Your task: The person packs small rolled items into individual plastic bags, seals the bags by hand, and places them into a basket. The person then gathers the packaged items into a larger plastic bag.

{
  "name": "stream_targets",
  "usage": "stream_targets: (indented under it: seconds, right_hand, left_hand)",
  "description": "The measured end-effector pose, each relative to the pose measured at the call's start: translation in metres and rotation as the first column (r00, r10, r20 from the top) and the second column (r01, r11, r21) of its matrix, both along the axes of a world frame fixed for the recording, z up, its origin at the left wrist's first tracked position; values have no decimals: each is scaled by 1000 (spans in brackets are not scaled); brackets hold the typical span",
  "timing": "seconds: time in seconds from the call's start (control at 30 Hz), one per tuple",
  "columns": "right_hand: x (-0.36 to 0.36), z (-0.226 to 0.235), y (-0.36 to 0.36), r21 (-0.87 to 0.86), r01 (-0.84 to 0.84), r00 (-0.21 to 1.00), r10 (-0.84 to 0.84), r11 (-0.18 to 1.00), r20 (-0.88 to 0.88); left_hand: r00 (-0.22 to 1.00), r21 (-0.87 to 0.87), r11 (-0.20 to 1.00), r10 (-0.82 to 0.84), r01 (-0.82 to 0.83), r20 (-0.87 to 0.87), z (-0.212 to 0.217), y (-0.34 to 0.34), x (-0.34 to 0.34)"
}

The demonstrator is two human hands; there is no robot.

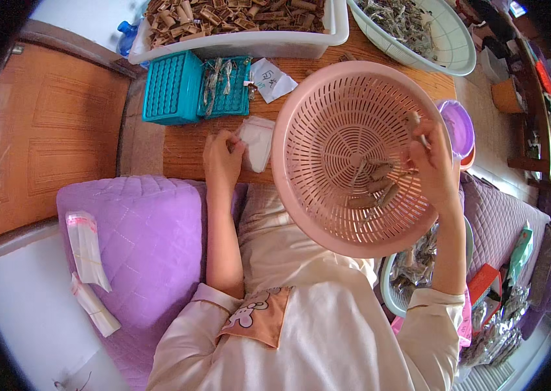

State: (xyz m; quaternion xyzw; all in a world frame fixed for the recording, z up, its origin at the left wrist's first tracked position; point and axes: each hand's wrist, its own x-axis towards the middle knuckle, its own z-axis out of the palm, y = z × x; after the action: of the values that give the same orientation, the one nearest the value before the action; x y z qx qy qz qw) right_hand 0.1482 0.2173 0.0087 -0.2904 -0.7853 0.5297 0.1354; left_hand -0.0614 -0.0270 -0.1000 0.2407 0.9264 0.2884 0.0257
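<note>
Along the near edge of the wooden desk (184,153), the left hand (222,159) is resting with its fingers (231,140) curled narrowly onto a small white bag (257,140), pinching its left side while the rest of the bag is lying flat on the wood just beside the pink basket. Over toward the desk's right end, the right hand (433,166) is reaching inside the round pink slotted basket (327,117), which is tilting up toward the camera and hanging partly over the near edge above the person's lap. Its fingers (419,133) are closing on a small brown stick-like piece (413,119) held up near the basket's right wall. A few more brown pieces (374,186) are lying loose on the basket's bottom, just left of and below that hand, apart from the fingers.

Toward the far edge, a teal slotted tray (172,88) is sitting with a bundle of clear wrappers lying on its right half, and a white paper slip (272,79) is lying just beside it. Behind them, a white tub (249,42) of brown sticks is standing at the far edge, with a white colander (451,45) of dried greyish bits at the far right corner. A purple quilted cushion (145,241) is lying to the person's left, with clear packets (86,247) at its left side.
</note>
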Motion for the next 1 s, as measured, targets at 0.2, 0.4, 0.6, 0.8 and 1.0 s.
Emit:
stream_targets:
  seconds: [0.2,0.4,0.6,0.8,1.0]
  right_hand:
    - [10,5,-16,-445,59,937,-203,893,-284]
    - [-5,12,-56,-594,-11,832,-322,804,-452]
    - [-18,19,-84,-566,0,882,-267,824,-389]
    - [-7,11,-89,-432,-59,919,-120,900,-376]
    - [-1,13,-86,-524,28,954,-179,851,-240]
  left_hand:
    - [971,456,887,-41,-73,236,21,-7,8]
    - [513,838,542,-703,-60,492,80,6,66]
    - [627,804,566,-696,180,350,113,37,118]
    - [726,816,577,-579,41,372,105,35,108]
    - [751,781,621,-485,-65,448,108,38,100]
